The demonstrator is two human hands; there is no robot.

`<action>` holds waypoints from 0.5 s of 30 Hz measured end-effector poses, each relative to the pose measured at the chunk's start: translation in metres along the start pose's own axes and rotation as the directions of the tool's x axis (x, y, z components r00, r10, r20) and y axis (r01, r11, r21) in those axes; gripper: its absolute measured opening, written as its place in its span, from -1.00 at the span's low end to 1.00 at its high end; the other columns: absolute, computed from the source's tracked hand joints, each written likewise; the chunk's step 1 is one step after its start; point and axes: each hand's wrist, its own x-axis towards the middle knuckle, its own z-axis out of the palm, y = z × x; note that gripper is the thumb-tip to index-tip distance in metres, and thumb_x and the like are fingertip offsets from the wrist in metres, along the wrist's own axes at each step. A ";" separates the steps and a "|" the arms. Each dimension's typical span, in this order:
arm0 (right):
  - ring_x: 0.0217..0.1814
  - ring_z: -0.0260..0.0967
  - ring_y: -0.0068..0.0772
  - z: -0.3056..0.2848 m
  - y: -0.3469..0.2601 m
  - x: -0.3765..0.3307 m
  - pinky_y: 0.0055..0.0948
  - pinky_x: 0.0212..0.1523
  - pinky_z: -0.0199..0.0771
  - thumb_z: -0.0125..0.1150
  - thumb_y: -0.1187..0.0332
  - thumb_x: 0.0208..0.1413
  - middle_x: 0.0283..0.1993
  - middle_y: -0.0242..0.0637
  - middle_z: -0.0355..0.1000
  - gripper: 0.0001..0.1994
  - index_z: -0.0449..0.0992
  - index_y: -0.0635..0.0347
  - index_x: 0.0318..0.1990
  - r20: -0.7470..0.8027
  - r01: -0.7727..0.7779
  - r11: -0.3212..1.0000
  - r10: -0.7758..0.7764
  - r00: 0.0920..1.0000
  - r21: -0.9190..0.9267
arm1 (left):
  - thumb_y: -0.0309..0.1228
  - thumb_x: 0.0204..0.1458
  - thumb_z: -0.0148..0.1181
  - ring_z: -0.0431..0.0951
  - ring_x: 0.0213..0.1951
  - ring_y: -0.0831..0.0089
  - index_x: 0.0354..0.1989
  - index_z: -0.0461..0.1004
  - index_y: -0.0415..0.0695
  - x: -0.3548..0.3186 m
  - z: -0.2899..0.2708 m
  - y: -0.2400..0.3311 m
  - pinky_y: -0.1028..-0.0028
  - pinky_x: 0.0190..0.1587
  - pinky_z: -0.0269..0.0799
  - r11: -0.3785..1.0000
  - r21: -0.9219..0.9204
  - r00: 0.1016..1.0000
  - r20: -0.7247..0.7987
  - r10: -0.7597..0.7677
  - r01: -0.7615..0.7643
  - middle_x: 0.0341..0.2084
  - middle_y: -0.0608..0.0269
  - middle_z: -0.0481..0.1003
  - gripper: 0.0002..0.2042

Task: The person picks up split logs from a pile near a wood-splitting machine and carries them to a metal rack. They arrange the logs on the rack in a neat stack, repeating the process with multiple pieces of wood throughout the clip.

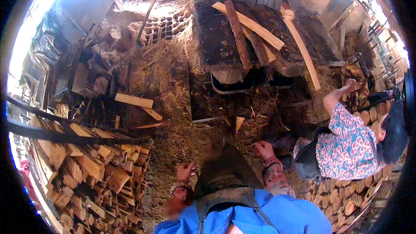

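My left hand [186, 171] hangs low beside my dark apron [225, 169], its fingers loosely bent and nothing visible in it. My right hand [263, 149] is on the apron's other side, fingers loosely spread, also without a visible object. It is over the debris-strewn ground, nearest a small pale wood wedge [239, 124] but apart from it. Farther ahead, bark-edged strips [237, 34] and pale sawn boards [255, 27] lie crossed on a dark metal table [212, 39]. A long pale slat [303, 50] slants off its right front.
Split wood is stacked at left [93, 169] and lower right [346, 201]. A dark rail [78, 134] crosses above the left stack. A co-worker in a patterned shirt [346, 147] reaches out at right. Loose boards [134, 100] lie left; a pole [154, 4] leans near a grate [162, 30].
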 end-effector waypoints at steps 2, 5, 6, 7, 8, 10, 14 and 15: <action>-0.43 0.44 -0.40 -0.007 -0.043 0.032 -0.34 -0.37 0.41 0.21 0.05 0.10 -0.43 -0.22 0.52 -0.59 0.56 0.28 -0.16 0.030 0.134 0.985 -0.132 0.991 -0.104 | -0.12 0.02 0.25 0.60 -0.47 0.32 -0.40 0.56 -0.29 -0.001 0.014 0.032 0.31 -0.46 0.49 0.979 0.203 0.999 -0.034 0.014 -0.007 -0.55 0.10 0.57 -0.62; -0.41 0.44 -0.47 -0.021 -0.117 0.066 -0.42 -0.37 0.42 0.20 0.17 0.13 -0.42 -0.27 0.52 -0.65 0.54 0.33 -0.14 0.046 0.243 0.969 -0.242 0.969 -0.035 | -0.23 0.05 0.24 0.58 -0.48 0.43 -0.31 0.56 -0.34 0.013 0.034 0.073 0.43 -0.48 0.50 0.985 0.164 0.999 -0.008 -0.048 0.049 -0.48 0.15 0.58 -0.68; -0.40 0.46 -0.51 -0.025 -0.141 0.068 -0.47 -0.37 0.44 0.18 0.22 0.15 -0.41 -0.29 0.52 -0.67 0.53 0.37 -0.14 0.037 0.276 0.961 -0.277 0.960 0.025 | -0.25 0.06 0.24 0.57 -0.48 0.46 -0.29 0.56 -0.35 0.018 0.038 0.082 0.46 -0.47 0.51 0.992 0.118 0.999 -0.001 -0.052 0.052 -0.47 0.17 0.59 -0.68; -0.39 0.47 -0.54 -0.030 -0.163 0.072 -0.52 -0.37 0.45 0.17 0.28 0.17 -0.40 -0.30 0.52 -0.70 0.52 0.41 -0.15 0.047 0.363 0.921 -0.372 0.927 0.138 | -0.25 0.06 0.24 0.57 -0.48 0.47 -0.29 0.56 -0.35 0.023 0.042 0.089 0.47 -0.46 0.51 0.990 0.102 0.995 0.001 -0.100 0.099 -0.48 0.18 0.58 -0.68; -0.36 0.47 -0.54 -0.034 -0.185 0.078 -0.51 -0.35 0.46 0.18 0.28 0.16 -0.38 -0.30 0.52 -0.70 0.52 0.41 -0.13 0.035 0.314 0.945 -0.318 0.947 0.094 | -0.25 0.06 0.25 0.57 -0.48 0.49 -0.29 0.56 -0.35 0.028 0.044 0.094 0.47 -0.44 0.51 0.993 0.053 0.995 0.003 -0.103 0.103 -0.48 0.19 0.58 -0.68; -0.31 0.49 -0.53 -0.039 -0.216 0.085 -0.51 -0.29 0.48 0.19 0.28 0.16 -0.34 -0.31 0.54 -0.69 0.51 0.39 -0.10 0.042 0.366 0.920 -0.375 0.926 0.139 | -0.26 0.05 0.26 0.56 -0.49 0.50 -0.29 0.56 -0.32 0.036 0.047 0.098 0.48 -0.44 0.50 0.993 -0.026 0.993 0.018 -0.116 0.116 -0.49 0.21 0.58 -0.70; -0.34 0.47 -0.51 -0.031 -0.239 0.102 -0.48 -0.27 0.48 0.16 0.29 0.18 -0.30 -0.26 0.55 -0.71 0.51 0.35 -0.08 0.049 0.391 0.912 -0.399 0.915 0.127 | -0.27 0.04 0.28 0.56 -0.47 0.52 -0.26 0.55 -0.28 0.058 0.052 0.102 0.49 -0.42 0.48 0.991 -0.121 0.995 0.085 -0.050 0.060 -0.49 0.22 0.58 -0.72; -0.34 0.49 -0.49 -0.029 -0.237 0.106 -0.46 -0.27 0.49 0.18 0.25 0.16 -0.30 -0.22 0.55 -0.68 0.51 0.37 -0.10 0.043 0.406 0.913 -0.404 0.914 -0.043 | -0.27 0.04 0.28 0.55 -0.46 0.53 -0.19 0.54 -0.26 0.066 0.056 0.106 0.51 -0.43 0.46 0.989 -0.141 0.996 0.085 -0.027 0.039 -0.48 0.24 0.57 -0.70</action>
